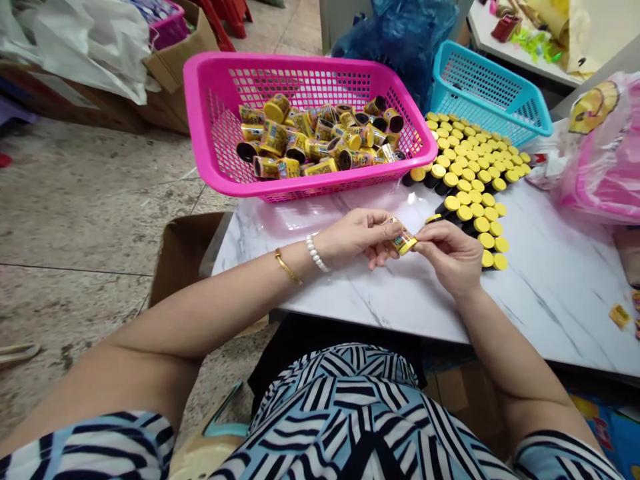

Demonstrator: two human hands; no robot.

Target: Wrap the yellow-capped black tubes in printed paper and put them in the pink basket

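Observation:
My left hand (357, 237) and my right hand (447, 257) meet above the white marble table (550, 293), both gripping a small bottle with a yellow label (403, 238). Its yellow end points down and to the right, between my right fingers and thumb. Just beyond my right hand, several black bottles with yellow caps (470, 180) stand in tight rows. A pink plastic basket (310, 63) sits beyond my left hand, holding a loose heap of yellow-labelled bottles (310, 137).
A turquoise plastic basket (483, 87) stands behind the capped bottles. A pink plastic bag (600, 160) lies at the table's right side, near small yellow labels (620, 317). Cardboard boxes (173, 87) and white bags sit on the floor at the back left.

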